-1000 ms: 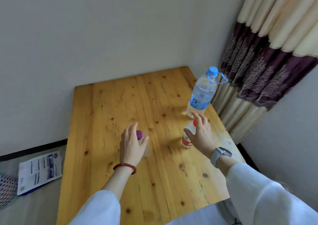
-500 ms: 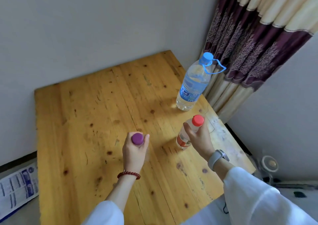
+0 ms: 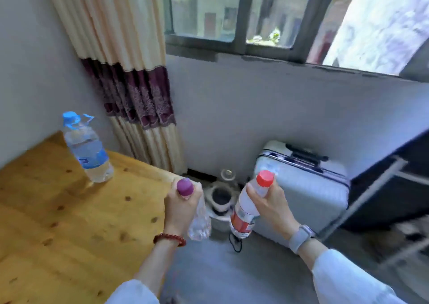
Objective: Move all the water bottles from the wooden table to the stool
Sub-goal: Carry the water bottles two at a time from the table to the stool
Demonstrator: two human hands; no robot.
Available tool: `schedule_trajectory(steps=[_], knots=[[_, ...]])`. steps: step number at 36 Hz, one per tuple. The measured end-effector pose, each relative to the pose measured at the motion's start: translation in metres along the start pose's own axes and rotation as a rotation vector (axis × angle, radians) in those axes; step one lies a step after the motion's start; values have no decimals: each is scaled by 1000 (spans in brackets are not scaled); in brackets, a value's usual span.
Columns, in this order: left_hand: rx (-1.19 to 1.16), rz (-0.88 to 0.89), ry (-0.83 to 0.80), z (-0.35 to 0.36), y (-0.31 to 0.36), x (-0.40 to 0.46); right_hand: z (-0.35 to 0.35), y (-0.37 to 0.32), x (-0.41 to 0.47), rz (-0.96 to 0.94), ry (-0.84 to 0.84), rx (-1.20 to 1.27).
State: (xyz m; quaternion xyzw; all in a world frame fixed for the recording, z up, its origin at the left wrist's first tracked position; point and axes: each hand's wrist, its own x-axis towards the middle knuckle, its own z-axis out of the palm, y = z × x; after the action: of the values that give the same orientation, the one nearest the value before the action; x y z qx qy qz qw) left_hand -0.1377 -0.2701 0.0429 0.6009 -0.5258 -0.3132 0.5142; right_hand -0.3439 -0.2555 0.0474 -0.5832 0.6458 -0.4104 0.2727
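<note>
My left hand (image 3: 180,209) grips a clear bottle with a purple cap (image 3: 198,220) by its neck, held in the air at the right edge of the wooden table (image 3: 58,222). My right hand (image 3: 270,207) holds a bottle with a red cap and a red-and-white label (image 3: 247,208), lifted above the floor to the right of the table. A large bottle with a blue cap and blue label (image 3: 87,150) stands upright on the table near its far corner. No stool is in view.
A silver suitcase (image 3: 308,194) stands on the floor under the window, right of my right hand. A small round appliance (image 3: 220,199) and a black cord sit on the floor between the bottles. A curtain (image 3: 130,90) hangs beside the table. Dark furniture (image 3: 392,187) is at right.
Both hands have lifted their bottles off the table and carried them right, past the table's edge. My view has swung right, from the table to the window wall and floor.
</note>
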Motion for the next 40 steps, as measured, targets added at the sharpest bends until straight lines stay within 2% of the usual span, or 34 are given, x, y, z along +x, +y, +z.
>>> schedule_trajectory(steps=[6,13,18,22,25,30,32,36,38,40], knots=[[-73,78,-470,150,70,-134,-172,89,-138,282,291,-23],[-106,256,-936,292,140,-308,-324,173,-311,625,693,-45],[-89,370,-1219,378,180,-434,-404,210,-426,763,918,-124],[-79,411,-1362,445,208,-538,-468,240,-504,808,1072,-136],[-112,311,-1437,500,233,-620,-520,273,-565,859,1211,-115],[-173,-245,-1608,591,289,-757,-618,310,-667,981,1374,-97],[-170,-362,-1726,617,314,-811,-656,318,-708,1019,1402,-91],[-188,-376,-1969,654,362,-920,-722,331,-785,1074,1491,-108],[-141,-301,-2043,665,378,-975,-750,341,-821,1075,1557,-113],[-96,-145,-2063,677,388,-1030,-777,352,-858,1086,1626,-111]])
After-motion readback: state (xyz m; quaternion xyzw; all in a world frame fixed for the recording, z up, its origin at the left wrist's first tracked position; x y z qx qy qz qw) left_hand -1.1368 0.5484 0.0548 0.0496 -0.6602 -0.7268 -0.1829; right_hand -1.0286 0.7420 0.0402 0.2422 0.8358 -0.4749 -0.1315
